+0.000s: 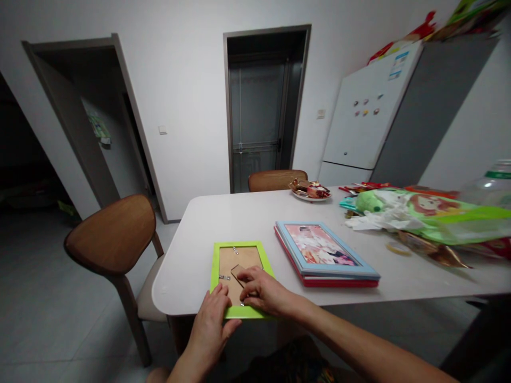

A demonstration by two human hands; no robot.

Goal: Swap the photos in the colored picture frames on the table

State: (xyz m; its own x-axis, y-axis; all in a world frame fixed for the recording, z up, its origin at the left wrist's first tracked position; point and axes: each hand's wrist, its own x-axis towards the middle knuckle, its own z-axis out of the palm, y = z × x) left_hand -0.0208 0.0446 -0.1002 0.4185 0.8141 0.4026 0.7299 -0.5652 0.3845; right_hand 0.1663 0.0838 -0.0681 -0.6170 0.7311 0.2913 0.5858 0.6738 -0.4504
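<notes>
A lime-green picture frame (216,260) lies face down near the front edge of the white table, its brown backing board (233,260) upward. Small metal clips (222,277) sit along the board's edges, and a thin dark outline of a stand shows at its middle. My left hand (211,322) rests on the frame's near left corner, fingers stretched out and thumb apart. Over the lower right of the backing, my right hand (261,290) has its fingers bent and drawn together close to the near clip; whatever they grip is hidden.
Right of the frame stands a stack of picture frames, a light-blue one (319,247) on top. Farther back are a plate (311,197) with wrapped items and a green plastic bag (435,218). Wooden chairs (115,234) stand left and behind the white table (239,213).
</notes>
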